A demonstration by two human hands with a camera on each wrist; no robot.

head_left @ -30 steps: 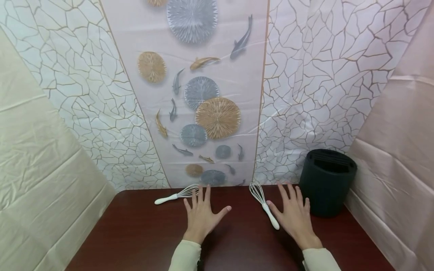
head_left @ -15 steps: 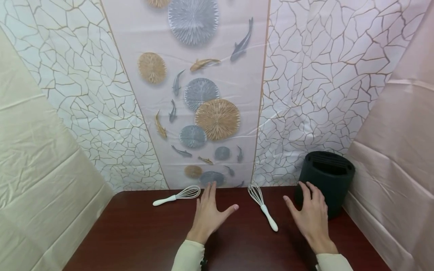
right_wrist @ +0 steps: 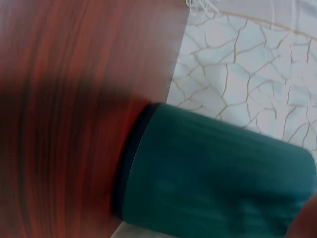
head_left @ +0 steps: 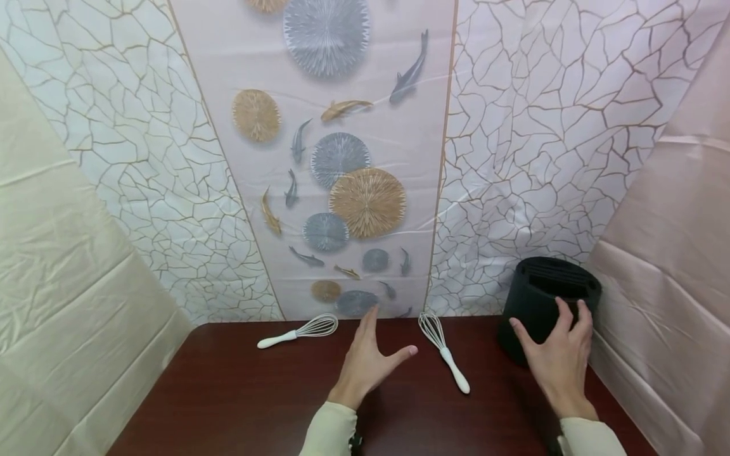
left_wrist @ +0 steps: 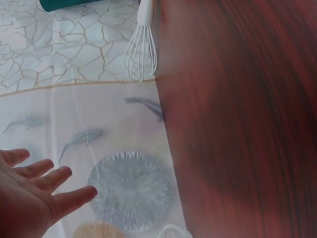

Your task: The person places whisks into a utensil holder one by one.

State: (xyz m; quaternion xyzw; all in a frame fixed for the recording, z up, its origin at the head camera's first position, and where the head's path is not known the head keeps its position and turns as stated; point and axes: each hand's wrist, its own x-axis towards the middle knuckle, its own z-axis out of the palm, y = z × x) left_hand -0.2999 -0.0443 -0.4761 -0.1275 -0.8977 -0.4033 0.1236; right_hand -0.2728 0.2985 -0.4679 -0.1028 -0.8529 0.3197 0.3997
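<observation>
a right hand (head_left: 561, 364), thumb and fingers wide, is at the front of a green holder (head_left: 533, 307) on the table's (head_left: 228, 392) far right, contact unclear; a left hand (head_left: 364, 368), thumb wide, hovers between a white whisk (head_left: 278, 340) and a second whisk (head_left: 457, 373).

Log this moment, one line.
right grip by dark green slotted holder, contact unclear; left grip empty, over table; two white whisks on table

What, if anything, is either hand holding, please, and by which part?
Nothing is held: the left hand is empty; the right hand is spread before the green container, contact unclear.
</observation>
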